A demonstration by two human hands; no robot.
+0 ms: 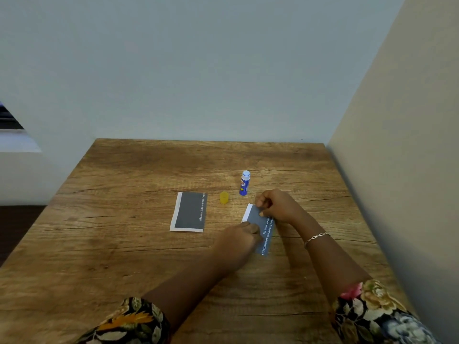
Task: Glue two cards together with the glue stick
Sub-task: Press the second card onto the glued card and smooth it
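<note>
Two dark grey cards with white borders and white print are in view. One card (190, 211) lies flat near the middle of the wooden table (124, 194). The other card (260, 228) is lifted off the table at the right and held with both hands. My left hand (238, 235) pinches its near left edge, and my right hand (275, 206) pinches its far edge. A blue and white glue stick (244, 183) stands upright and uncapped just beyond my right hand. Its yellow cap (224, 197) stands between the stick and the flat card.
A pale wall runs along the table's far edge and a beige wall (397, 170) stands close along its right side. The table's left edge drops off to a dark floor. A bracelet (316, 237) is on my right wrist.
</note>
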